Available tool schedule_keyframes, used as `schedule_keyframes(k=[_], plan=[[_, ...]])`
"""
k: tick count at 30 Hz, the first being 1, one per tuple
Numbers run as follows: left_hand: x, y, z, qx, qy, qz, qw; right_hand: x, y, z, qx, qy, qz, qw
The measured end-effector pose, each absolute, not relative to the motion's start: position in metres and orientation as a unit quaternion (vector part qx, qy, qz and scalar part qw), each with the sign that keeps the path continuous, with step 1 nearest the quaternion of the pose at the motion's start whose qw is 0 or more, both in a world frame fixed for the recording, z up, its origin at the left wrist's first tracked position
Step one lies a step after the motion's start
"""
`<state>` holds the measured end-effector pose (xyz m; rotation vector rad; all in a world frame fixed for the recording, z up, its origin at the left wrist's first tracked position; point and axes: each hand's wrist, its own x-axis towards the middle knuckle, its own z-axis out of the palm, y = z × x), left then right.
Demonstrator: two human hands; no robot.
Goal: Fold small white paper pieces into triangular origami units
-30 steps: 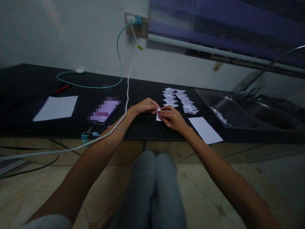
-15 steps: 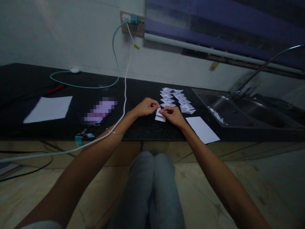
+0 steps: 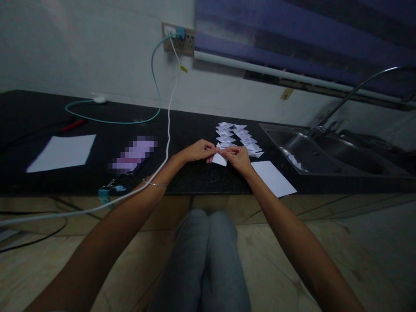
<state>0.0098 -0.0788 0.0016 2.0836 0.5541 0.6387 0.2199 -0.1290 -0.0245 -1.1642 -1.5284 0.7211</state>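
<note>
Both hands meet over the front of a black counter [image 3: 195,173]. My left hand [image 3: 196,151] pinches the left edge of a small folded white paper piece [image 3: 220,159]. My right hand [image 3: 238,157] pinches its top right, fingers curled. Just behind the hands lie two rows of several folded white paper pieces [image 3: 238,138]. A flat white sheet [image 3: 274,177] lies to the right of my right wrist.
A steel sink [image 3: 312,149] with a curved tap is set in the counter at right. A phone [image 3: 133,154] with a white cable [image 3: 169,130] lies left of my hands; a larger white sheet [image 3: 61,152] lies farther left. A teal cable [image 3: 113,119] and a wall socket [image 3: 177,37] are behind. My knees show below.
The hands have kept working the small paper piece, turning it slightly between the fingertips. The view has shifted a little to the right and down.
</note>
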Motion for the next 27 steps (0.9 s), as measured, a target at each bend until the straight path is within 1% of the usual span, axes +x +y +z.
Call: schedule_keyframes(k=[2, 5, 10, 19, 22, 27], plan=[[0.0103, -0.0784, -0.0004, 0.846, 0.220, 0.239, 0.423, 0.2208, -0.1276, -0.0252, -0.484, -0.622, 0.304, 0.535], [0.0115, -0.0772, -0.0023, 0.859, 0.219, 0.230, 0.401, 0.2224, -0.1256, -0.0266, -0.486, -0.616, 0.309, 0.538], [0.0116, -0.0762, -0.0006, 0.857, 0.218, 0.229, 0.407, 0.2243, -0.1237, -0.0269, -0.479, -0.648, 0.305, 0.508], [0.0107, -0.0731, -0.0037, 0.871, 0.197, 0.232, 0.386, 0.2266, -0.1231, -0.0298, -0.476, -0.660, 0.308, 0.493], [0.0113, -0.0738, -0.0041, 0.867, 0.196, 0.231, 0.396, 0.2271, -0.1252, -0.0296, -0.473, -0.668, 0.303, 0.489], [0.0170, -0.0725, -0.0066, 0.863, 0.206, 0.263, 0.380, 0.2237, -0.1285, -0.0264, -0.459, -0.686, 0.329, 0.459]])
